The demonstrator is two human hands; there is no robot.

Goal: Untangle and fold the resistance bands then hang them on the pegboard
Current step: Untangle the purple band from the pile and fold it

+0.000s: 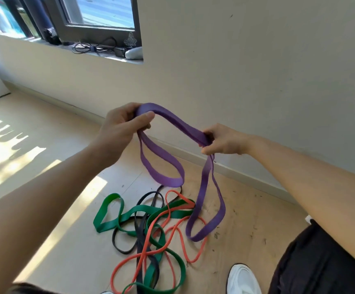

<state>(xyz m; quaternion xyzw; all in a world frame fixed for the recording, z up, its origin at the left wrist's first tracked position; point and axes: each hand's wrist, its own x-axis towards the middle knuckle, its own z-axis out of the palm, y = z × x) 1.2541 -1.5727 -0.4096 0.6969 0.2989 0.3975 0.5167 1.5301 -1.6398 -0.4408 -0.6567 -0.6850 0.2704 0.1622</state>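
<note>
Purple band (178, 124) is held up in both hands. Left hand (119, 128) is curled round one bend with the thumb on top. Right hand (223, 143) pinches the doubled strap, sitting lower than the left.

The span between the grips runs left-high to right-low with some slack. One loop hangs below each grip: short under the left, long under the right.

Key relation: the long loop drops straight below the right grip, and its bottom overlaps the orange band (172, 230). Can't tell if it's threaded through or just in front.

Green band (108, 217) and black band (139, 232) lie tangled with the orange one on the floor (246, 209), below and between the grips. The shoe (243, 279) is below the right grip, beside the tangle.

My call: raise the right side first and check the loop clears before folding. Pegboard not in view.
</note>
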